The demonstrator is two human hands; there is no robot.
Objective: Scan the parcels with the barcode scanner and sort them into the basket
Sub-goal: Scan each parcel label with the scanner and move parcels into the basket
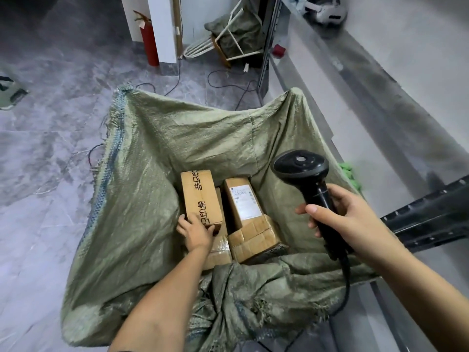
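Both forearms reach in from the bottom edge, bare, cut off above the elbow by the frame. My right hand [342, 219] is wrapped tight round the handle of the black barcode scanner [308, 185], head up and tipped away from me, hanging over the right side of the green woven sack [142, 174]; its cable [346, 283] runs down past the wrist and I lose it under the sack's crumpled near edge.

My left hand [196, 231] is down in the sack's hollow, fingers curled over the near end of a long cardboard parcel [200, 196] printed with dark characters. The hand covers that end, so I cannot tell how firmly it grips or whether the box is lifted clear.

Just right of it lies a second parcel with a white label [243, 201]; the label's print is too small to read. Two taped boxes [253, 237] sit at the near side of the hollow, partly under the others and partly hidden by folds of sack.

Beyond the sack's far edge, on the grey floor, stands a red fire extinguisher [148, 43], blurred.
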